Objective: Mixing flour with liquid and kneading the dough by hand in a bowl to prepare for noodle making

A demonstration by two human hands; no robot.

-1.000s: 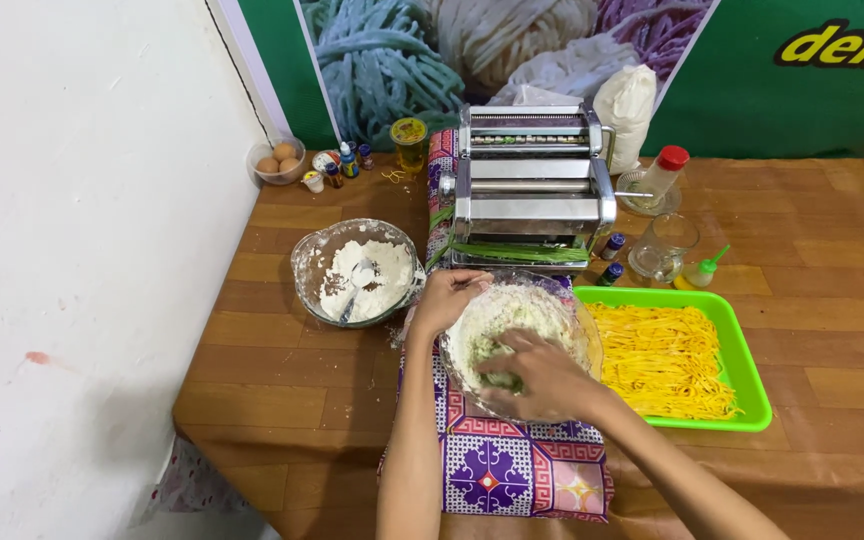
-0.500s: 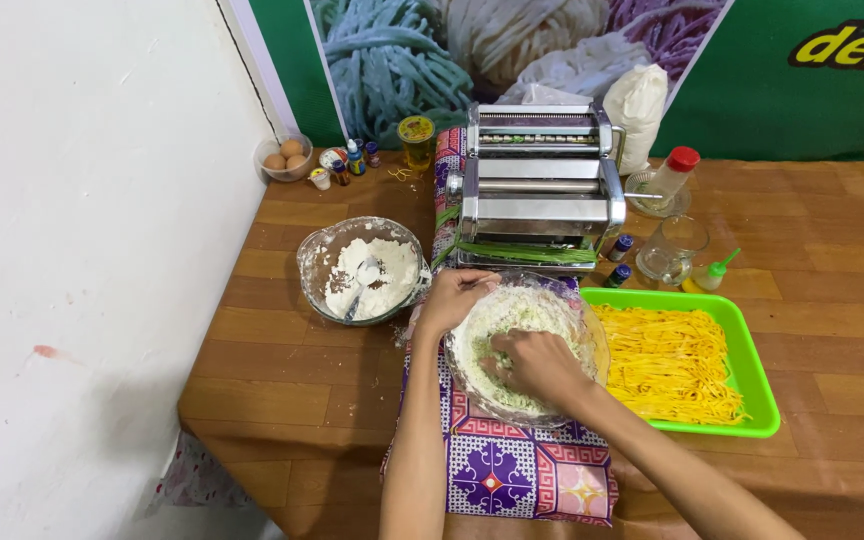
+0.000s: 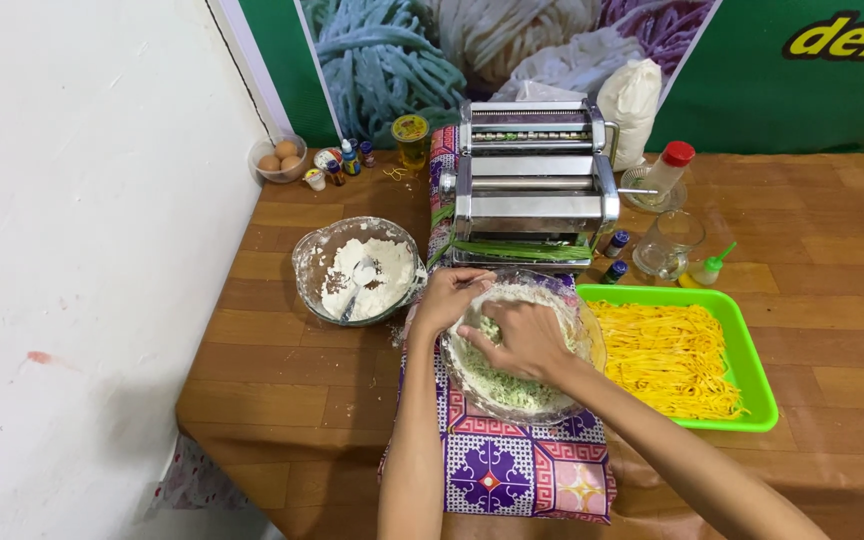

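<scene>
place: home noodle-making corner | signs: pasta machine (image 3: 535, 185), flour bowl (image 3: 357, 268), eggs (image 3: 280, 157), noodle tray (image 3: 752, 345), wooden table (image 3: 282, 370)

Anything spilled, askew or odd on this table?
Only small things. Some white flour is dusted on the wooden table beside the glass flour bowl. A green dough strip hangs from the steel pasta machine. Both hands, left and right, are in the clear mixing bowl.

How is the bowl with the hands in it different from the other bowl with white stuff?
The bowl under the hands holds crumbly pale green dough; the flour bowl holds white powder and a spoon. The dough bowl sits on a patterned cloth, the flour bowl on bare wood. Both are clear and round.
</scene>
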